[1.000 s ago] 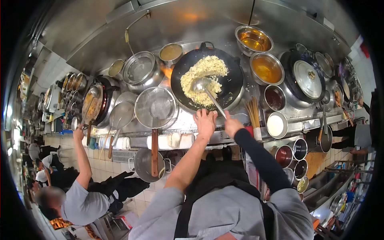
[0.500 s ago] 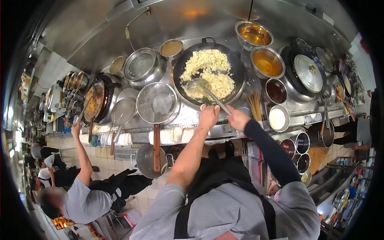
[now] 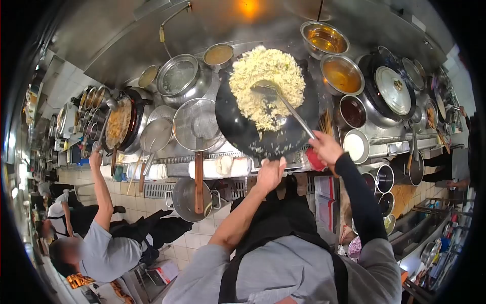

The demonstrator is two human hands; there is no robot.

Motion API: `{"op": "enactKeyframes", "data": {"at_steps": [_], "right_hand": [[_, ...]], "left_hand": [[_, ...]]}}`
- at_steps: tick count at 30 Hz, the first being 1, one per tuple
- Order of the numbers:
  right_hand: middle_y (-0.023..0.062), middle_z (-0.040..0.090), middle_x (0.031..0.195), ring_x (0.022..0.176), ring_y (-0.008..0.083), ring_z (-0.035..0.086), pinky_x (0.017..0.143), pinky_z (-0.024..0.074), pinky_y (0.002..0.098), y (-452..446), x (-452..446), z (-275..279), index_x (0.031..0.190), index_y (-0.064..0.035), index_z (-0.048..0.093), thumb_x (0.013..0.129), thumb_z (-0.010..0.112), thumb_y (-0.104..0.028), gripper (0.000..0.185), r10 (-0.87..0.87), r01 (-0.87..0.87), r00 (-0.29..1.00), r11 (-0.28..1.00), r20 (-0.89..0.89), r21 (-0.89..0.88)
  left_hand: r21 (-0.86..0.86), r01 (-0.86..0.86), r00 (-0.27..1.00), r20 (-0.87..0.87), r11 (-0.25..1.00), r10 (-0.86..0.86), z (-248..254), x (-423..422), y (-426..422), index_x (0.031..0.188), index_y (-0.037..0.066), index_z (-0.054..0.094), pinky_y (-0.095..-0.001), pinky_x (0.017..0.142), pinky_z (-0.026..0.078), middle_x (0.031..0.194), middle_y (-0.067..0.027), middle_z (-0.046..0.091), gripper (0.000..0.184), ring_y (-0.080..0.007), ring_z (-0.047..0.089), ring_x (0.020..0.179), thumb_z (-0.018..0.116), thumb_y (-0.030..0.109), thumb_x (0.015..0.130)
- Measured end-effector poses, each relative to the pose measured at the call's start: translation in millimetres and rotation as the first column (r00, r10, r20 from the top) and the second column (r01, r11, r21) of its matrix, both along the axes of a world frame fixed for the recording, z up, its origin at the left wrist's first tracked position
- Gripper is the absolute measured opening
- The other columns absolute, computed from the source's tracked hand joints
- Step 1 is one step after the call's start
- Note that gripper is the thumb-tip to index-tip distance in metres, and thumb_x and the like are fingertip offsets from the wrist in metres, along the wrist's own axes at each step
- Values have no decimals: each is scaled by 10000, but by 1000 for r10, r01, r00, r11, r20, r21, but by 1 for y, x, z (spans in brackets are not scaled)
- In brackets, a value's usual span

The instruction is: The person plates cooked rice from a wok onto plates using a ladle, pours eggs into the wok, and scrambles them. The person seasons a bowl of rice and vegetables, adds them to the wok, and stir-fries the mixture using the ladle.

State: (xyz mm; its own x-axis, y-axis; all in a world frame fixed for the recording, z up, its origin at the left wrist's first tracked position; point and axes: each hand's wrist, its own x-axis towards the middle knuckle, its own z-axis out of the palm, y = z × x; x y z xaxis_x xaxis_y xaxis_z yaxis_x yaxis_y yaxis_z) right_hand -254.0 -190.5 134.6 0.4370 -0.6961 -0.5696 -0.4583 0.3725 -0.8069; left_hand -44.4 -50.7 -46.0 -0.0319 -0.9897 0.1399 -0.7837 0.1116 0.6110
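Note:
A black wok (image 3: 243, 129) fills the middle of the head view. Pale yellow fried rice (image 3: 271, 63) is bunched over its far side, with loose grains toward the near side. At the near rim my left hand (image 3: 271, 174) is closed on the wok; the exact part it grips is hidden under the fingers. My right hand (image 3: 326, 147) is wrapped round the long handle of a metal ladle (image 3: 296, 114). The ladle's bowl rests among the rice, partly covering it.
Left of the wok are a mesh strainer (image 3: 197, 124) and a water pot (image 3: 177, 75). Bowls of amber liquid (image 3: 342, 76), a sauce pot (image 3: 353, 111) and a white-filled container (image 3: 356, 147) stand right. A co-worker (image 3: 109, 258) tends another wok (image 3: 120, 121) at far left.
The wok has come toward me and tilted, and the rice has shifted to its far side in a heap. Both my hands have moved nearer my body, the right with the ladle.

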Motion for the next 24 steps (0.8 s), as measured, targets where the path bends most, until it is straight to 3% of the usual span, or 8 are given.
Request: {"op": "enactKeyframes", "data": {"at_steps": [3,4,12,14,18,20,22,24], "right_hand": [[300,699,1043,911,402,721,832,564,445,21,-43,-22,1510,-33,479,1039,582,-225,520,175,-297,953,709,-249,-639],[328,690,1129,1091,468,673,948,532,474,24,-57,26,1512,-23,482,1016,597,-212,544,226,-360,913,839,-341,-407],[172,663,1058,860,391,729,757,593,460,-55,-44,133,1179,-48,655,847,662,-60,332,-204,-772,592,135,-780,-621],[215,704,1019,880,404,749,752,611,506,-61,9,70,1184,24,597,957,558,-150,289,-162,-807,323,467,-932,-361],[264,735,1056,913,389,758,791,602,551,-63,97,-132,1368,135,456,1026,537,-160,459,77,-594,640,681,-764,-428],[190,725,993,814,302,728,724,597,485,-73,99,-150,1358,111,477,1028,592,-183,456,227,-290,943,918,-241,-270],[81,689,903,656,181,659,612,586,373,-98,84,-137,1327,55,523,1026,653,-227,433,-132,-157,819,884,559,440],[4,595,846,590,128,600,528,551,304,-83,74,-110,1356,-42,557,1042,645,-312,423,-20,-99,920,955,392,280]], "left_hand": [[42,7,1000,-21,999,-6,63,3,22,892,24,690,-525,858,481,803,-190,675,384,-428,630,824,510,305,1081],[22,18,1000,-12,1000,-17,81,12,10,877,24,681,-530,860,479,801,-196,673,390,-431,628,821,513,311,1080],[-4,42,998,-42,999,-42,62,61,-103,837,24,643,-532,956,466,835,-229,694,379,-447,653,862,560,321,1056],[21,21,1000,-13,1000,-21,54,58,-108,863,26,646,-522,924,475,849,-221,692,412,-440,644,898,532,363,1071],[45,18,1000,-15,999,-17,39,62,-112,912,34,676,-525,905,476,895,-213,698,383,-426,638,959,537,355,1067],[19,25,1000,4,999,-25,34,62,-112,938,33,687,-524,903,475,942,-205,700,366,-421,632,989,552,349,1060],[-52,39,996,83,998,-34,27,60,-110,962,28,695,-522,905,473,1001,-195,700,351,-417,623,1021,573,345,1051],[-77,-111,993,30,991,113,26,52,-106,956,32,686,-515,931,468,1084,-205,687,334,-405,608,1085,613,349,1033]]}}
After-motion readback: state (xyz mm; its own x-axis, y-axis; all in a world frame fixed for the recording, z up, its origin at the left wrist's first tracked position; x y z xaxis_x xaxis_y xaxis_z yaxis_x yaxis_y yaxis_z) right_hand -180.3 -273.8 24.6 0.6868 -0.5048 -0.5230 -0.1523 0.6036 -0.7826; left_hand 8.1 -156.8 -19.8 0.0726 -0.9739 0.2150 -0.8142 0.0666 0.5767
